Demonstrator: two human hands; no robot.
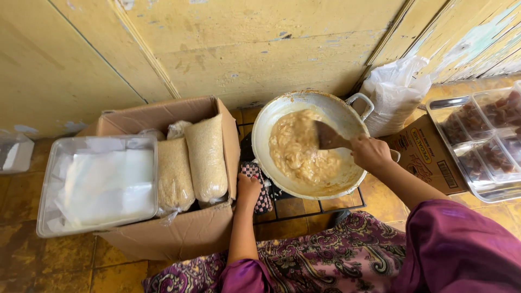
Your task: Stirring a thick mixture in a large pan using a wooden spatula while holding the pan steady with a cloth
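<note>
A large pale metal wok [271,116] sits on a black stove frame on the floor, filled with thick tan paste [296,149]. My right hand [370,153] is closed around the handle of a brown wooden spatula [328,137] whose blade rests in the paste. My left hand [248,190] presses a checked cloth pad [261,187] against the wok's near-left edge, gripping it there. Purple patterned fabric covers my lap below.
A cardboard box [179,230] at left holds bags of pale grain [206,157] and a clear plastic tub [97,184] of white sheets. A white plastic bag [393,95] leans on the yellow wall. A metal tray [483,192] of clear tubs with brown pieces lies at right over a flattened carton [426,160].
</note>
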